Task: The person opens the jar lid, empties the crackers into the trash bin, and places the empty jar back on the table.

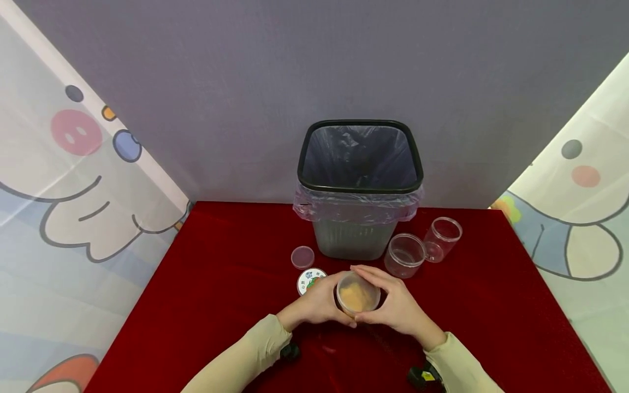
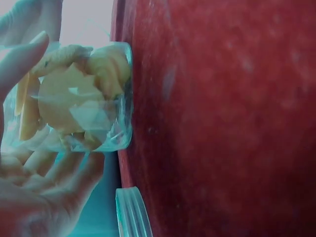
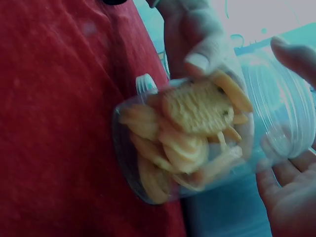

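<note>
A clear plastic jar of cookies (image 1: 357, 295) stands upright between both hands, close over the red cloth. My left hand (image 1: 321, 301) grips its side, fingers wrapped around one face and thumb on the other. The right hand (image 1: 397, 303) curls around the upper part, fingers and thumb at the threaded rim (image 3: 291, 113). Through the wall, yellow cookies (image 2: 71, 98) of several shapes show, some round and some piped. Just beyond the left hand lies a printed white lid (image 1: 309, 278), partly hidden by that hand; its ridged edge shows in the left wrist view.
A small clear disc (image 1: 302, 257) lies behind the printed lid. Behind the hands stands a lined trash bin (image 1: 356, 240) with a black rim. Two clear jars, a short one (image 1: 404, 256) and a taller one (image 1: 442, 240), stand right of it. Red cloth covers the table (image 1: 221, 273).
</note>
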`<act>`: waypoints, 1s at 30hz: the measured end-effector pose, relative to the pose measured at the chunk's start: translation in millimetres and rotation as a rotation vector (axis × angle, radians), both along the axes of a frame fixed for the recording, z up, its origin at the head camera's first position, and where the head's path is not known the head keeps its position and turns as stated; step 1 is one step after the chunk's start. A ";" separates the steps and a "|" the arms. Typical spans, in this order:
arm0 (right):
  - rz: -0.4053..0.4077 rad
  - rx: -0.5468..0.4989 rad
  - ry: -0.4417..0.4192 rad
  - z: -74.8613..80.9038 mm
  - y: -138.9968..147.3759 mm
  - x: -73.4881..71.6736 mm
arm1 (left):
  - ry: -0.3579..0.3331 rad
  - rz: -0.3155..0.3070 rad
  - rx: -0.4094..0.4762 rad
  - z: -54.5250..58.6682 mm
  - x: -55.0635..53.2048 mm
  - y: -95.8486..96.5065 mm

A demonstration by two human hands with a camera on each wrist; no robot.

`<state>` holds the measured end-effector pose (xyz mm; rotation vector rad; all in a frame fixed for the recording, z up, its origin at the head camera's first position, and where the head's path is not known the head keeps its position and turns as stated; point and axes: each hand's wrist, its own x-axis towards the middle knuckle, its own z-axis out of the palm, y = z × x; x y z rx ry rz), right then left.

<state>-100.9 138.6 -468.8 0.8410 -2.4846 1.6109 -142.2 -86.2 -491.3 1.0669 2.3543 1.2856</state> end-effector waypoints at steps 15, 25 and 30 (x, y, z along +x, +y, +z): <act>0.159 -0.033 -0.042 -2.0 9.8 -4.4 | -0.021 -0.006 -0.023 -1.0 1.2 -0.6; -0.072 -0.061 0.002 -12.5 -0.6 24.7 | -0.049 0.026 -0.033 -0.3 5.2 -0.2; -0.182 -0.052 0.068 -17.5 -10.9 34.7 | -0.061 0.038 -0.036 0.6 6.1 0.3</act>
